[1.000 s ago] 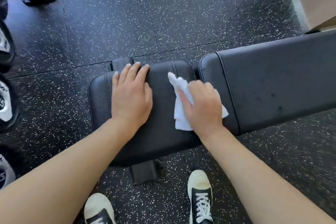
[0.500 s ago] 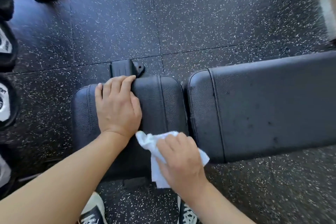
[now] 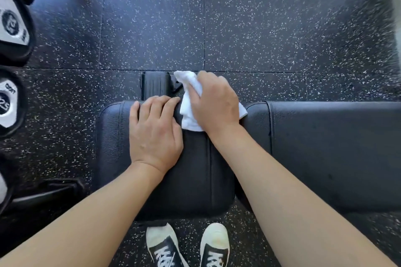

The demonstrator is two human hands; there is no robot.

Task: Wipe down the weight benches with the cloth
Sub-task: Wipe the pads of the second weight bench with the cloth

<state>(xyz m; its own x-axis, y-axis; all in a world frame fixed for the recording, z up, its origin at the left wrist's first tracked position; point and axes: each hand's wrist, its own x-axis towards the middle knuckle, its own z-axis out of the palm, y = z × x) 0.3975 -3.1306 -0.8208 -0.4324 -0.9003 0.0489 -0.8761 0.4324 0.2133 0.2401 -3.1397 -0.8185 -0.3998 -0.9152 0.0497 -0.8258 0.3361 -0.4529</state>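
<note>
Nearest the camera, the left hand lies flat on the black padded vinyl seat pad, fingers hooked over its far edge. Just beyond, the right hand grips the crumpled white cloth at that far edge. Long black backrest pad stretches off rightward, so I'd guess the right hand sweeps there next.

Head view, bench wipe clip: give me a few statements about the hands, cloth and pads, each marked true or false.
1. The right hand holds the white cloth. True.
2. The left hand grips the cloth too. False: it rests on the seat pad, fingers over the far edge.
3. The cloth lies at the seat pad's far edge. True.
4. The cloth is on the long back pad. False: it is on the seat pad.
</note>
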